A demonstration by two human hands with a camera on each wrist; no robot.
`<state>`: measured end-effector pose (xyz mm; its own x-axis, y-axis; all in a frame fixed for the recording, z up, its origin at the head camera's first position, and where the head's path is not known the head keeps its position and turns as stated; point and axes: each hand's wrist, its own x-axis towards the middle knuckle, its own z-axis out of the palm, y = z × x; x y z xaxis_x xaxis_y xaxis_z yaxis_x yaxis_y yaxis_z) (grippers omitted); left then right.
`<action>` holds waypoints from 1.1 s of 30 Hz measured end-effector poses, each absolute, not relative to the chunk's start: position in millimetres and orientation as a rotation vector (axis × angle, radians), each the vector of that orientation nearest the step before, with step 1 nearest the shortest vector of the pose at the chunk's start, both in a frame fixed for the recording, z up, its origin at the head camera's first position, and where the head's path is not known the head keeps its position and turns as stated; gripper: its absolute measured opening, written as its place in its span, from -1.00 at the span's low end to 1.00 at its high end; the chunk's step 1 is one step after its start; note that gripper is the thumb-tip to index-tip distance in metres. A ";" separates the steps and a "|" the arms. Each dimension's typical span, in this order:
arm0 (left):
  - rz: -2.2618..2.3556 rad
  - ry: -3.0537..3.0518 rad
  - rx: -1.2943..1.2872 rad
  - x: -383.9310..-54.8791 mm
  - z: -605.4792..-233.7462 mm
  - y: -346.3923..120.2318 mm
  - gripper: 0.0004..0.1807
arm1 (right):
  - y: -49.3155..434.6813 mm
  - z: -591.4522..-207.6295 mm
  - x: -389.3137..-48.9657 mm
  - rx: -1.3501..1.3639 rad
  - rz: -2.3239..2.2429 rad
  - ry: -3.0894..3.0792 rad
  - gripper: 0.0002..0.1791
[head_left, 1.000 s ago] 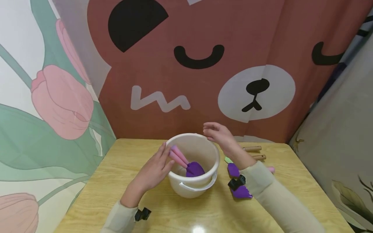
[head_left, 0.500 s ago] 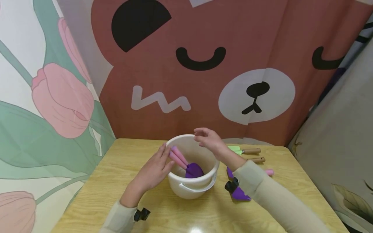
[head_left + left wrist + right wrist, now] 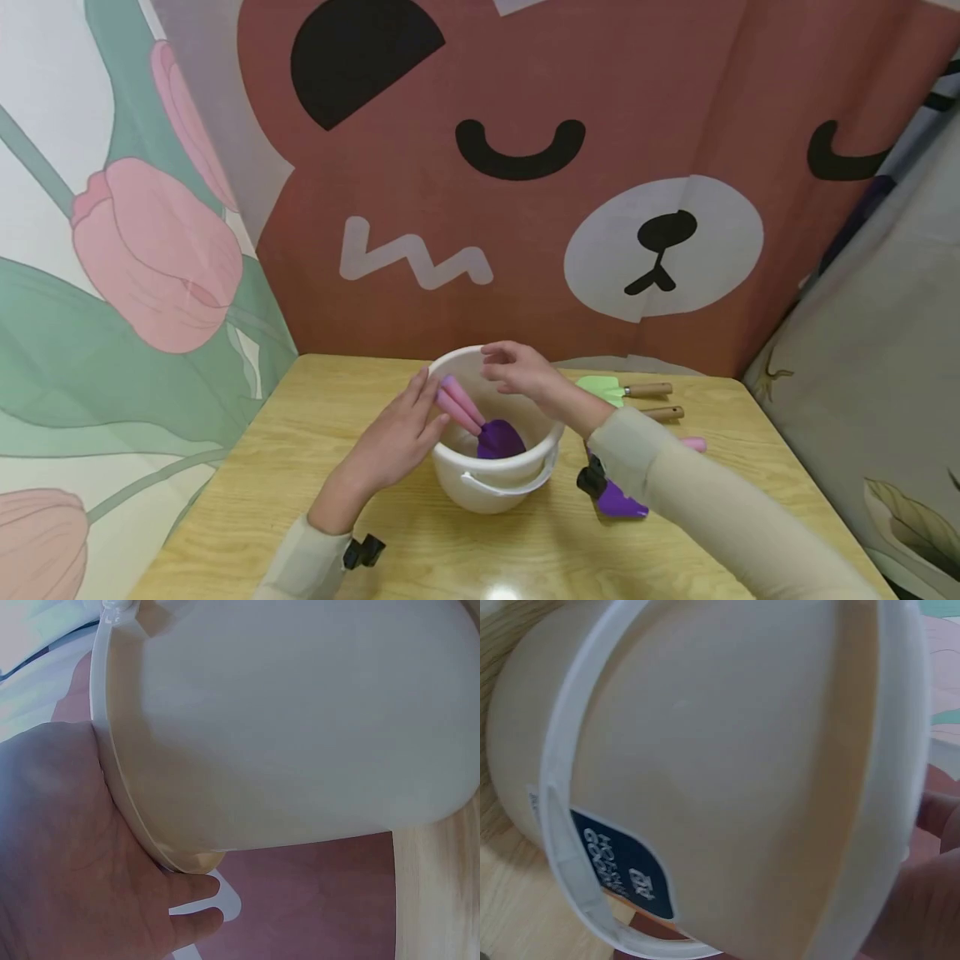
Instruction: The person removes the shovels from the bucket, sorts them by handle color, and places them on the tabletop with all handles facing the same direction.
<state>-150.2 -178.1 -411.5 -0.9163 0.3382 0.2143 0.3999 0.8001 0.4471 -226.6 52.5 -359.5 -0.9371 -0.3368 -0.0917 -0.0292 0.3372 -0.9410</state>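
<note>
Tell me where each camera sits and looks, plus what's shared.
Head: worn on the head, looking forward and down at the white bucket; left hand, right hand, both sleeves show.
Left wrist: on that wrist, facing the bucket's outside; part of that hand shows.
Right wrist: likewise, facing the bucket's outside and handle; part of that hand shows.
Both wrist views share the bucket and table.

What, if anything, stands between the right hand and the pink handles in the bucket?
Nothing visible: in the head view, the right hand hangs over the white bucket, and the pink handles lean uncovered inside it. The left hand rests against the bucket near them, not between.
</note>
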 end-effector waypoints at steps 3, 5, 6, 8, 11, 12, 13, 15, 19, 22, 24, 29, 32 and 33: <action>-0.741 -2.860 -0.589 -150.9 -411.3 -176.3 -0.25 | 52.8 -360.4 -227.6 -0.346 -1.618 2.322 -0.45; -0.740 -2.861 -0.588 -150.5 -412.3 -176.5 -0.26 | 51.7 -361.2 -228.0 -0.348 -1.610 2.315 -0.44; -0.739 -2.864 -0.585 -150.4 -412.7 -176.6 -0.26 | 51.1 -361.7 -228.4 -0.354 -1.605 2.318 -0.44; -0.744 -2.861 -0.587 -150.2 -413.3 -177.1 -0.27 | 50.2 -362.1 -229.5 -0.360 -1.598 2.318 -0.44; -0.739 -2.857 -0.592 -150.5 -413.4 -177.4 -0.27 | 48.7 -361.7 -231.8 -0.370 -1.560 2.329 -0.44; -0.741 -2.852 -0.597 -150.9 -413.4 -177.5 -0.27 | 48.1 -361.5 -232.6 -0.371 -1.544 2.332 -0.44; -0.739 -2.847 -0.602 -151.1 -413.2 -177.6 -0.26 | 47.8 -361.5 -233.7 -0.374 -1.527 2.338 -0.44; -0.734 -2.846 -0.610 -151.8 -413.0 -177.6 -0.26 | 46.9 -361.4 -235.5 -0.374 -1.494 2.351 -0.44; -0.738 -2.855 -0.610 -151.8 -412.2 -177.9 -0.25 | 45.4 -361.2 -238.4 -0.387 -1.449 2.368 -0.45; -0.740 -2.864 -0.607 -151.4 -411.7 -178.2 -0.24 | 44.3 -360.5 -240.0 -0.400 -1.409 2.373 -0.45; -0.741 -2.867 -0.608 -151.2 -411.6 -178.3 -0.24 | 43.5 -359.8 -240.8 -0.412 -1.361 2.391 -0.45; -0.741 -2.871 -0.604 -151.8 -411.9 -177.9 -0.23 | 40.2 -356.6 -243.2 -0.434 -1.253 2.399 -0.41; -0.741 -2.869 -0.606 -152.7 -411.7 -177.6 -0.22 | 37.5 -353.9 -245.4 -0.442 -1.207 2.387 -0.40; -0.741 -2.868 -0.609 -152.9 -411.4 -177.6 -0.22 | 36.7 -353.5 -246.7 -0.446 -1.194 2.384 -0.40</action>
<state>-152.9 -177.6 -411.4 -0.9123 0.3518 0.2097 0.4093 0.7995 0.4397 -246.7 36.7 -353.5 -0.8538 -0.4644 -0.2354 -0.0898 0.5767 -0.8120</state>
